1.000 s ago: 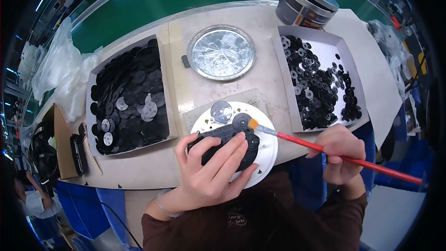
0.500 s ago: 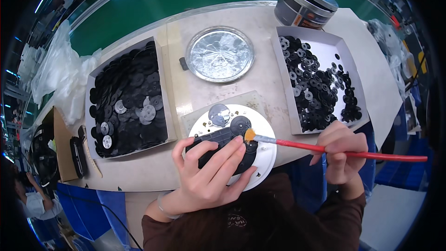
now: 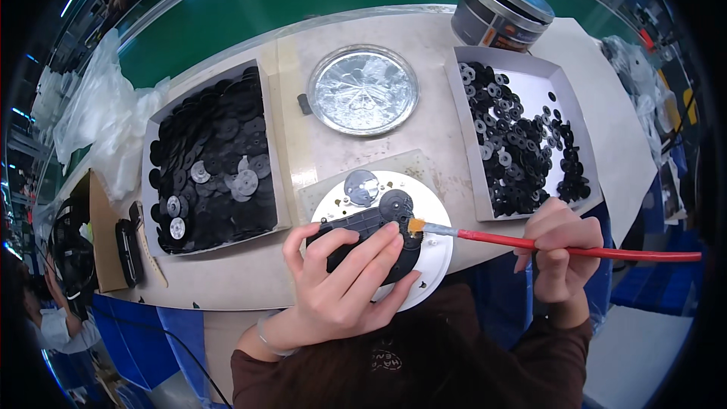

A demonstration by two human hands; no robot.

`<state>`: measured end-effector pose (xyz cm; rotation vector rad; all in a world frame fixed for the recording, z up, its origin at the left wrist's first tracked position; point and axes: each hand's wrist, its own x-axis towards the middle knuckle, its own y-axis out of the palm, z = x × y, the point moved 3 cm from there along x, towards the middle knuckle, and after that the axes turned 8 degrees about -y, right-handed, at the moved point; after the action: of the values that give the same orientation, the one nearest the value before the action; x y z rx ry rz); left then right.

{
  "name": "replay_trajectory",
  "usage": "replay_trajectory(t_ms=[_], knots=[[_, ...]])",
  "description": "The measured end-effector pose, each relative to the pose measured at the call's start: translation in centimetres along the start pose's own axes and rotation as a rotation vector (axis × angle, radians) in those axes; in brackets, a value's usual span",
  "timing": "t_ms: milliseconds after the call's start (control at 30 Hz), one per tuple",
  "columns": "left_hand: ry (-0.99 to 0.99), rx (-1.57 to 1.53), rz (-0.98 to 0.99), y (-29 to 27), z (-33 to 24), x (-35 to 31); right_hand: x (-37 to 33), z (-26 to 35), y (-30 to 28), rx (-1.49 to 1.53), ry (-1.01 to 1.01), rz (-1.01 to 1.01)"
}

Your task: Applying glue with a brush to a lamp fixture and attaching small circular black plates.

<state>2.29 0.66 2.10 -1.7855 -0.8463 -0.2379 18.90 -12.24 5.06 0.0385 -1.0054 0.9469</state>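
Note:
My left hand (image 3: 341,280) lies over a black plastic housing (image 3: 362,221), its thumb and fingers holding the housing against a round white plate (image 3: 438,261). A toothed black gear (image 3: 395,203) shows beyond the fingertips, and a shiny disc (image 3: 361,188) sits farther up the plate. In my right hand (image 3: 560,254) is a red-handled paintbrush (image 3: 496,239), pinched between thumb and fingers. Its yellowish bristles touch the black parts just right of my left fingertips. My left hand hides much of the housing.
A white box (image 3: 279,208) of black discs stands left, a second box (image 3: 522,56) of small black and grey rings right. Between them lies a round silver lid (image 3: 363,129). A large tin (image 3: 500,11) stands at the far right. Plastic bags (image 3: 106,129) lie at the far left.
The brush tip has moved slightly right and toward me over the black parts. My left hand keeps its place on the housing. The whole view has shifted a little.

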Motion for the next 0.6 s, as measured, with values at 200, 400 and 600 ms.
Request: replay_trajectory(t_ms=[200, 400, 600], knots=[[0.012, -0.043, -0.015, -0.1, 0.2, -0.1, 0.9, -0.2, -1.1, 0.091, -0.054, -0.173], [0.038, -0.047, -0.032, 0.0, 0.2, -0.2, 3.2, -4.8, 2.3, 0.036, 0.292, -0.134], [0.016, -0.16, -0.058, 0.2, 0.6, -0.5, 0.8, -5.6, -2.1, 0.058, 0.47, -0.294]])
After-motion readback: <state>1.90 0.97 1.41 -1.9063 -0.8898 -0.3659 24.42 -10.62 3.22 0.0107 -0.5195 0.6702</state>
